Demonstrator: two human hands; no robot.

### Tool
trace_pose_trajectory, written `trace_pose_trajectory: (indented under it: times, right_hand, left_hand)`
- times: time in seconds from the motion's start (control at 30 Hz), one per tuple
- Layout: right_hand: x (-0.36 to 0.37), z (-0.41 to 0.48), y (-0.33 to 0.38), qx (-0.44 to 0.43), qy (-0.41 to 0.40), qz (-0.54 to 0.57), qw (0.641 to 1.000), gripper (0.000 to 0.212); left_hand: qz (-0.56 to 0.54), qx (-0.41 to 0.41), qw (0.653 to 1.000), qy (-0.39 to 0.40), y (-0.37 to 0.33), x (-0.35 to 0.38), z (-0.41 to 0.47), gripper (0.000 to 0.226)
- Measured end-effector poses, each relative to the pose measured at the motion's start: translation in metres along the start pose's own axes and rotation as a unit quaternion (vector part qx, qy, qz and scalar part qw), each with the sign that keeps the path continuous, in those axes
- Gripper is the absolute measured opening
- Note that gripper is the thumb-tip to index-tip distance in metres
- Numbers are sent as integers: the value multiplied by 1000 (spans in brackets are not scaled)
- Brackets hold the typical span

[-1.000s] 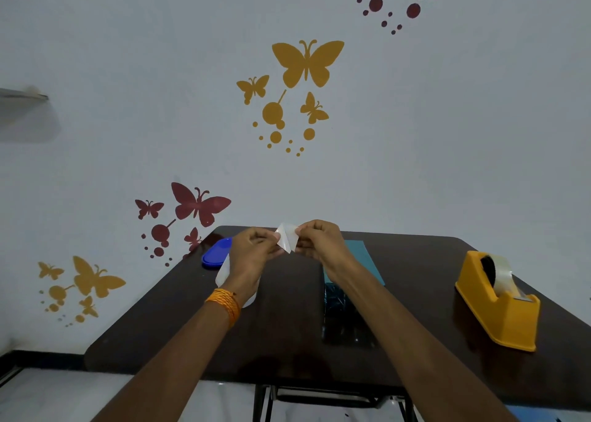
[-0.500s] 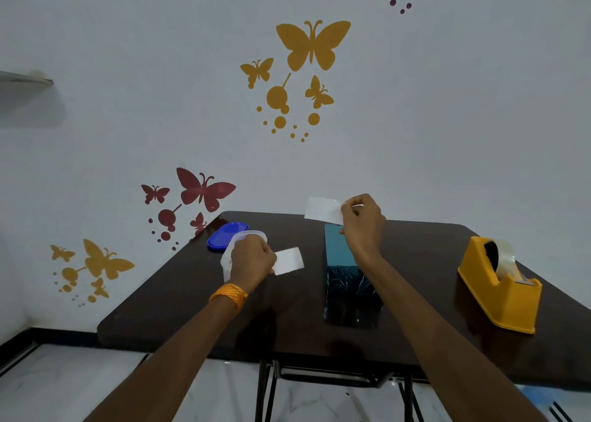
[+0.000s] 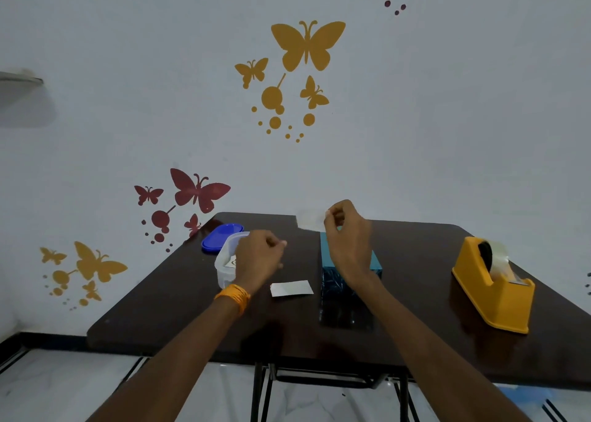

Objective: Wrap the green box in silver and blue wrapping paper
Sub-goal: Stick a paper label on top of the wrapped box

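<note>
Right hand (image 3: 347, 234) raised above box (image 3: 350, 273), pinching white slip (image 3: 309, 221); left hand (image 3: 258, 257) loosely curled, empty, above counter (image 3: 415, 319)

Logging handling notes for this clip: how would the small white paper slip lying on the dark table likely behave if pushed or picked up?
The small white paper slip looks thin and flat, so it is probably very light and floppy. On the glossy dark table it would likely slide when pushed. Lying flush, it may be hard to lift without catching an edge.
</note>
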State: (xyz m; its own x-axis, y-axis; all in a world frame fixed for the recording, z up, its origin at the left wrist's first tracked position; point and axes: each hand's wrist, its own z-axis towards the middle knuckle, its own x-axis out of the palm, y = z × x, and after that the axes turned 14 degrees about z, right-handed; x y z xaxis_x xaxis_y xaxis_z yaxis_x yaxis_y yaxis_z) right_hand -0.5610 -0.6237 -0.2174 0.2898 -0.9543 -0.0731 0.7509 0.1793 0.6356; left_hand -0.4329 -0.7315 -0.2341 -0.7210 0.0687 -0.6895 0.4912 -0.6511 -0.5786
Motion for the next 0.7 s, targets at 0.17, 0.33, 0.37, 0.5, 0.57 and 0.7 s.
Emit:
trace_pose_trajectory:
  times: [0.17,0.33,0.37,0.5,0.57,0.7]
  right_hand:
    - [8,-9,7,-171,-6,-149,974,5]
    - [15,-13,-2,-317,-3,-199,927,6]
    - [14,-13,-3,-325,9,-191,926,5]
    - [0,-20,0,-264,94,-115,953,21]
    - [-14,-22,3,-186,73,-39,979,21]
    - [-39,-1,1,56,-19,104,993,9]
  left_hand:
    - [-385,-104,909,123,-51,-30,3,31]
    - [-391,-93,912,79,-60,-25,0,9]
    - [-382,-95,917,70,-58,-22,1,11]
    - [-330,-76,939,62,-49,-19,5,10]
    - [-335,-65,936,84,-43,-18,9,10]
    - [-306,-34,943,122,-39,-17,16,11]
